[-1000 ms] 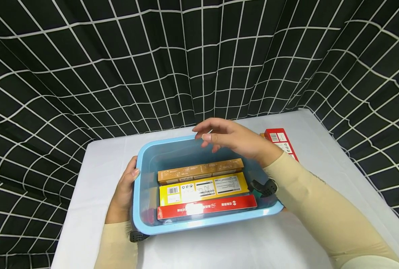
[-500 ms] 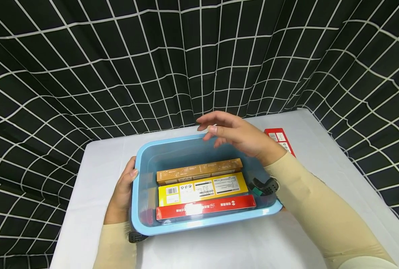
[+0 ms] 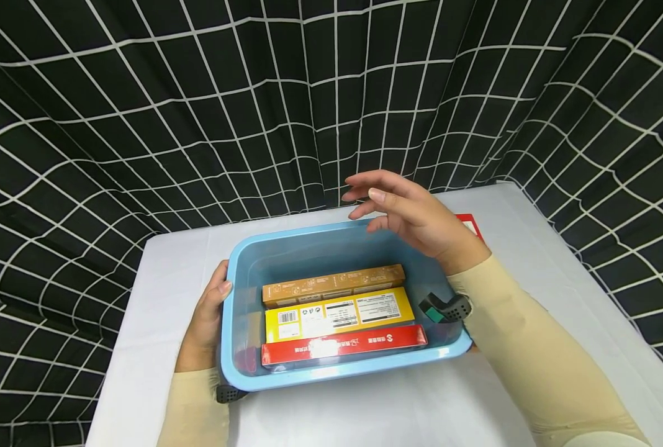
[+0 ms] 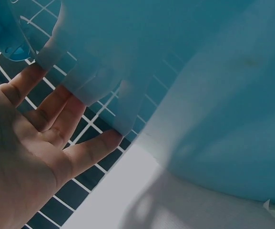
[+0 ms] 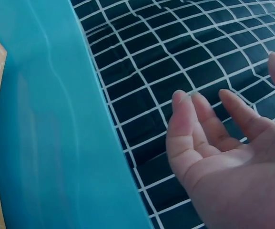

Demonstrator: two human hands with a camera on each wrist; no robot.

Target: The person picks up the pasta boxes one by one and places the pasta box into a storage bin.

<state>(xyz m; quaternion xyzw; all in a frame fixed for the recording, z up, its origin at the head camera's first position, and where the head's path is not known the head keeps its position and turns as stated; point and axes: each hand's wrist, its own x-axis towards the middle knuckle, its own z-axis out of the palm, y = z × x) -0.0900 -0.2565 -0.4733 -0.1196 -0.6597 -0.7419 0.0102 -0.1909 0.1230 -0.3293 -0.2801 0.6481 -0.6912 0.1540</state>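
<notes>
A pale blue plastic bin [image 3: 342, 372] stands on the table, holding several long boxes: a brown box [image 3: 334, 284], a yellow box [image 3: 339, 313] and a red box [image 3: 345, 344] in front. My left hand [image 3: 205, 316] rests at the bin's left end, its thumb right at the rim. In the left wrist view, the fingertips [image 4: 116, 137] touch the outer wall with the fingers fairly straight. Over the bin's far right rim hovers my right hand [image 3: 415, 214], fingers spread and loosely bent, holding nothing. In the right wrist view that hand [image 5: 232, 162] is beside the bin wall.
Behind the right hand, a red-and-white box [image 3: 468, 221] lies on the white table [image 3: 510, 223], mostly hidden. Dark curtains [image 3: 287, 161] with a white grid enclose the back and sides. A black wrist strap [image 3: 449, 308] overhangs the bin's right end.
My right hand has lifted and shifted to the right, away from the bin's middle, covering more of the red-and-white box. The left hand, bin and boxes inside stay put.
</notes>
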